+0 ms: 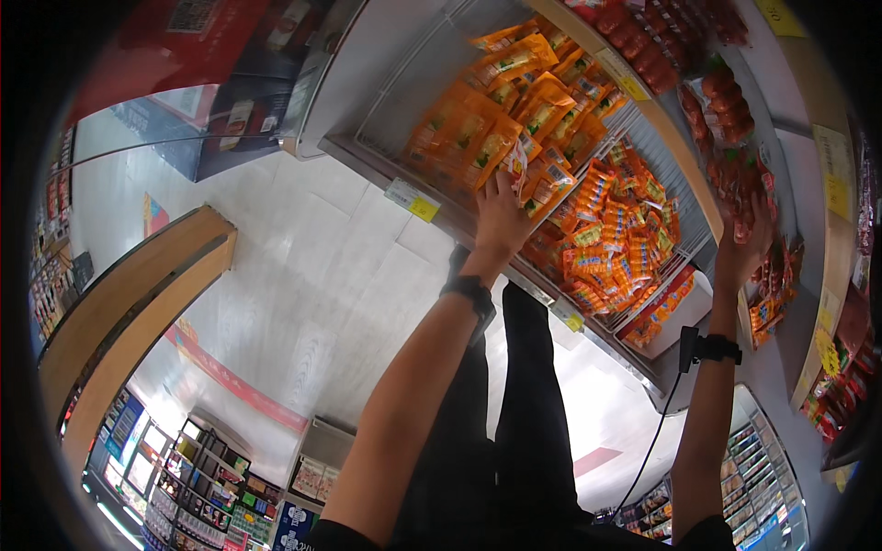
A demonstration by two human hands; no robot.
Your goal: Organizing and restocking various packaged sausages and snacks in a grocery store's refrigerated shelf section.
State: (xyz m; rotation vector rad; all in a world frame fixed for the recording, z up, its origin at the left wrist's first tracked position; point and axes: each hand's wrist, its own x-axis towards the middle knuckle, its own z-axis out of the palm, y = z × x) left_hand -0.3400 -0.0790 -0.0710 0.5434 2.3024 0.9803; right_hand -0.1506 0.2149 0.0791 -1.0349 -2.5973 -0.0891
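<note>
My left hand (501, 217) reaches into the lower bin of a refrigerated display. Its fingertips touch a small packet with a white and red label (515, 165), among orange plastic food packets (544, 107); whether they grip it is hard to see. On the shelf above, my right hand (744, 251) has its thumb and fingers around a clear pack of reddish sausages (741, 227). More sausage packs (727, 103) lie beyond that hand. Between my hands, a wire divider (586, 169) separates the orange packets from a heap of small orange-wrapped sausages (613, 241).
The display's front edge (455, 224) carries price tags (422, 209). A wooden shelf edge (689, 165) runs between the two levels. A black cable (648, 468) hangs from my right wrist strap (716, 349). To the left stands a wood-edged counter (151, 282) on the pale floor (310, 275).
</note>
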